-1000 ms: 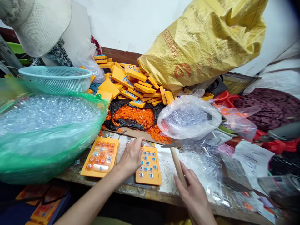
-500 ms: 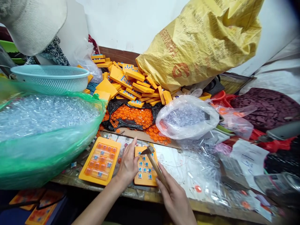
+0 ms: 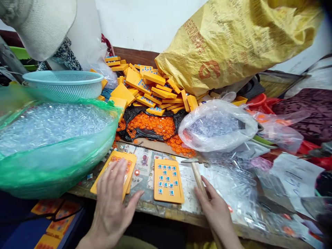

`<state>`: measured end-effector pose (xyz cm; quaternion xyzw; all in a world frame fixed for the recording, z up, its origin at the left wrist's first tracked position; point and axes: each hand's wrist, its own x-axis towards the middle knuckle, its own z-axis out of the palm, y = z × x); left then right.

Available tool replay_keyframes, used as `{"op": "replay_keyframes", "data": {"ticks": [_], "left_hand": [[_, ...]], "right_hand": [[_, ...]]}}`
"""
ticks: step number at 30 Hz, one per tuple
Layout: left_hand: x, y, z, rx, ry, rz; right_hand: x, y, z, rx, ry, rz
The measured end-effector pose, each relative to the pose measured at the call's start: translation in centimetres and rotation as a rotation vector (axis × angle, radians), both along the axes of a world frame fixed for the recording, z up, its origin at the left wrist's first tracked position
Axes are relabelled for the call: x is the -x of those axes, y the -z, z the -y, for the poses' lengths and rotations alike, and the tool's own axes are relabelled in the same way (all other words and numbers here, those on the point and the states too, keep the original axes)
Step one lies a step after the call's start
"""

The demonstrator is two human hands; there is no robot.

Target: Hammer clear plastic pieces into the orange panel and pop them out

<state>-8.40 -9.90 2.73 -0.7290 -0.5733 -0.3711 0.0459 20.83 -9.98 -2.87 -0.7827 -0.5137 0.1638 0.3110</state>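
My left hand [image 3: 112, 199] is open, fingers stretched and thumb apart, over the left yellow panel [image 3: 131, 159]. It hides most of that panel and its clear-covered orange rings; whether it presses on them I cannot tell. Another yellow edge shows beneath this panel. In my right hand [image 3: 216, 211] is a hammer with a wooden handle [image 3: 197, 174], its metal head [image 3: 190, 160] pointing away from me. Between my hands a second yellow panel [image 3: 157, 199] lies flat on the bench, with several small blue-and-white pieces in its recess.
A green bag [image 3: 64, 162] of clear plastic parts bulges at left, below a blue basket [image 3: 62, 77]. Behind are a black bag of orange rings [image 3: 153, 124], piled yellow panels [image 3: 155, 91] and a white bag [image 3: 220, 143] of clear parts. A yellow sack [image 3: 233, 45] leans at the back.
My left hand has moved left, from beside the middle panel to over the left one. My right hand has carried the hammer rightward, off the middle panel. The view has shifted slightly.
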Motion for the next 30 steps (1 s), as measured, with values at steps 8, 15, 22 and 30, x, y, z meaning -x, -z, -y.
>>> {"op": "replay_keyframes", "data": {"ticks": [8,15,22,30], "left_hand": [[7.3,4.1,2.4,0.551,-0.31,0.598],[7.5,2.3,-1.3,0.706,-0.198,0.629],[5.1,3.5,-0.3,0.518,-0.211,0.666],[4.3,2.2,4.2,0.311,0.163,1.069]], "right_hand": [[2.5,-3.3,-1.4,-0.07,-0.242,0.345],[19.0,-3.6,0.1,0.048,-0.591,-0.458],[21.8,-0.9,0.5,-0.081,-0.286,-0.759],[19.9,-2.2,3.9,-0.237,-0.373,-1.164]]}}
